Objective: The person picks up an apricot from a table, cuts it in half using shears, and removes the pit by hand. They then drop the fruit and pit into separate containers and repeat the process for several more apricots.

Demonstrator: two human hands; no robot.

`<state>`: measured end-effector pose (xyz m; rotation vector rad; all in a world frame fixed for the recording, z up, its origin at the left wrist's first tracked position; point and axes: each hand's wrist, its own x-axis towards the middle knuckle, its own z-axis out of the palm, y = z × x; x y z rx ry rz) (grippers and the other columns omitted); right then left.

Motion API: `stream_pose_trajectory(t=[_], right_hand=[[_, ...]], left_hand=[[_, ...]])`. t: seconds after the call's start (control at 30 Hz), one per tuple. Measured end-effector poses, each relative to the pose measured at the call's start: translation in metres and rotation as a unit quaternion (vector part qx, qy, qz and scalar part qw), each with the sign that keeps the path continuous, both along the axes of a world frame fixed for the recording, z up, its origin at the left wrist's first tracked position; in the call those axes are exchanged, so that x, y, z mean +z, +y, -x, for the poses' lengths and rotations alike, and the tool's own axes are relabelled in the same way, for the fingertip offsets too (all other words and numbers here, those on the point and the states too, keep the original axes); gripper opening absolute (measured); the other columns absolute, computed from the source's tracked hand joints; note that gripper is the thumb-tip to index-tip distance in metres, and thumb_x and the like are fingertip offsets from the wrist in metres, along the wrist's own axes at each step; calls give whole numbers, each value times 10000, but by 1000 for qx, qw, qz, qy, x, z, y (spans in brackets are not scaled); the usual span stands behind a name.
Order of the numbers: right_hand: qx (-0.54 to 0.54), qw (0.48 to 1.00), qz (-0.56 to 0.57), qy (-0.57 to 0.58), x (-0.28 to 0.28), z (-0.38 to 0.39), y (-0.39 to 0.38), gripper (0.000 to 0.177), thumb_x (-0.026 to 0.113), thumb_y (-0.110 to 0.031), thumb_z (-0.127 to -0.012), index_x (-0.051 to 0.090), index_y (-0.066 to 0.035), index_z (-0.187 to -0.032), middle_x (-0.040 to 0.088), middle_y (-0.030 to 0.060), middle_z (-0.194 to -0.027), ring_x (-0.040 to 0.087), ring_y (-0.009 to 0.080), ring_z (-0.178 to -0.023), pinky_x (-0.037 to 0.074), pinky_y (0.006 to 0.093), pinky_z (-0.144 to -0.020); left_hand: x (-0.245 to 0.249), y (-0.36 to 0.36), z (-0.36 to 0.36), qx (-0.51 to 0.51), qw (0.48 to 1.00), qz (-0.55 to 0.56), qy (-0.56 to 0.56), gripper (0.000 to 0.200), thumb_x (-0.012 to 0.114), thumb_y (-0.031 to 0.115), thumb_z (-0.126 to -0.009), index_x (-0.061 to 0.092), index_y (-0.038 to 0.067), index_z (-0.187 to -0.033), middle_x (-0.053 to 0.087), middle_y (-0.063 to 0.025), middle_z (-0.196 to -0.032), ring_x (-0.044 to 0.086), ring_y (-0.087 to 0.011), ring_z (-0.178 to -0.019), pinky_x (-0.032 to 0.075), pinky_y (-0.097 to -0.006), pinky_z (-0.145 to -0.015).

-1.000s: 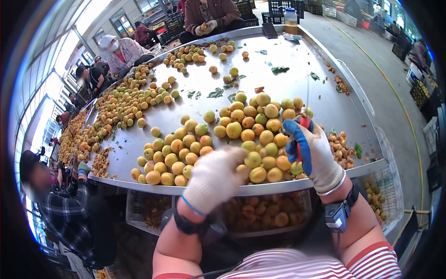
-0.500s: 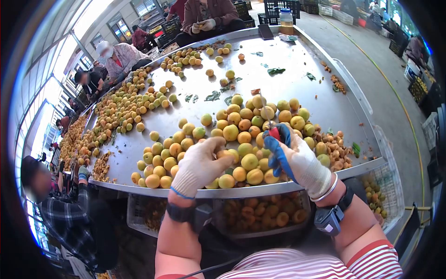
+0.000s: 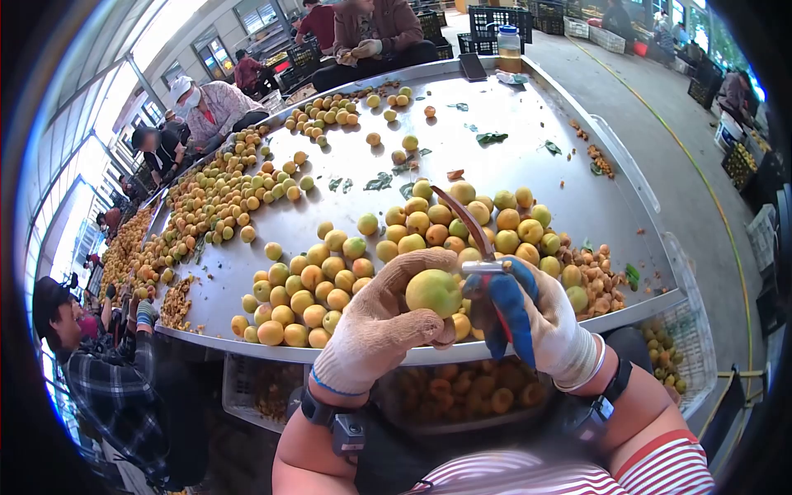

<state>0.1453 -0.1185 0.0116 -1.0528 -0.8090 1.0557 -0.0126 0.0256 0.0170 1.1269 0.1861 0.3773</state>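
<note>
My left hand (image 3: 371,326), in a white knit glove with tan fingers, grips a green-yellow apricot (image 3: 433,294) just above the table's near edge. Close beside it, my right hand (image 3: 549,330) wears a white glove with blue-coated fingers. It is closed around the red handle of a curved knife (image 3: 467,216), whose brownish blade points up and away. Blade and held apricot are apart. Behind and left of my hands lie loose apricots (image 3: 314,275) on the metal table (image 3: 280,216). Some of them are hidden by my hands.
Brown fruit scraps (image 3: 602,280) lie at the right. Below the near edge, a crate holds cut fruit (image 3: 470,388); another crate (image 3: 697,330) stands right. A phone (image 3: 473,67) and a jar (image 3: 509,49) sit at the far end. Several people work along the left and far sides.
My left hand has drawn back from the pile with an apricot, nearer to me. My right hand has turned and lowered slightly, so the knife's curved blade now shows broadside.
</note>
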Motion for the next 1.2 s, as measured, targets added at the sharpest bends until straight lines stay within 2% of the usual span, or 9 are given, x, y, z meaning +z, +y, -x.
stream_pose_trajectory(t=[0.43, 0.63, 0.73, 0.8, 0.93, 1.03, 1.13, 1.17, 1.2], right_hand=[[-3, 990, -21, -136, -11, 6, -2, 159, 532, -181, -1062, 607, -40, -1064, 569, -16, -730, 501, 64, -636, 415, 228, -572], [6, 986, -23, -168, -17, 7, -3, 297, 455, -254, -1087, 586, -21, -1216, 581, -7, -763, 521, 51, -639, 429, 219, -580], [-60, 948, -69, -305, -22, 16, 0, 275, 441, -194, -1074, 572, -4, -1224, 607, 34, -789, 565, 103, -662, 466, 261, -606], [-125, 944, -80, -295, -25, 24, 4, 145, 497, -53, -1004, 582, 14, -1101, 648, 164, -730, 658, 378, -649, 521, 407, -598], [-183, 915, -48, -357, -45, 35, 8, 153, 500, -36, -996, 582, 20, -1112, 660, 167, -766, 665, 384, -665, 533, 412, -618], [-205, 894, -111, -384, -52, 39, 14, 175, 488, -15, -993, 580, 21, -1137, 654, 182, -757, 657, 395, -636, 535, 428, -591], [-196, 926, -88, -309, -48, 39, 13, 184, 506, -123, -1041, 587, 7, -1141, 607, 124, -657, 614, 301, -510, 496, 371, -489], [-84, 988, 24, -125, -28, 32, 11, 235, 498, -235, -1060, 584, -20, -1099, 565, 84, -618, 558, 243, -452, 451, 338, -430], [33, 988, 133, 69, -10, 25, 10, 314, 489, -347, -1079, 581, -48, -1056, 523, 44, -580, 502, 184, -394, 406, 304, -371]], left_hand=[[3, -14, 5, 70, 979, -187, 43, 509, 566, 193, -1012, 410, -26, -1445, 589, -81, -1152, 592, -108, -890, 501, -253, -824], [-5, -15, 5, 115, 936, -330, 30, 465, 540, 186, -1015, 446, -74, -1389, 589, -162, -1235, 617, -207, -1016, 507, -306, -908], [-9, -13, 6, 127, 895, -427, 6, 455, 536, 205, -1020, 460, -81, -1366, 587, -214, -1252, 628, -274, -1066, 506, -348, -942], [-9, -16, 4, 152, 869, -472, 2, 458, 546, 233, -1022, 461, -77, -1348, 585, -241, -1234, 638, -344, -1066, 510, -375, -935], [-19, -10, 0, 185, 805, -563, -30, 473, 576, 258, -1015, 461, -75, -1330, 594, -246, -1194, 641, -394, -1031, 525, -393, -896], [-15, -11, -3, 188, 760, -621, -40, 496, 508, 316, -1048, 451, -88, -1329, 607, -166, -1168, 648, -237, -1044, 522, -373, -921], [-13, -10, -3, 192, 765, -614, -13, 465, 542, 288, -1036, 463, -71, -1322, 608, -148, -1137, 643, -206, -990, 529, -349, -884], [-13, -7, -3, 171, 821, -545, 14, 461, 600, 276, -1011, 469, -35, -1324, 616, -156, -1127, 644, -234, -952, 530, -350, -828], [-13, -6, -3, 148, 868, -472, 40, 469, 659, 265, -985, 476, 1, -1326, 624, -165, -1117, 646, -261, -913, 531, -350, -772]])
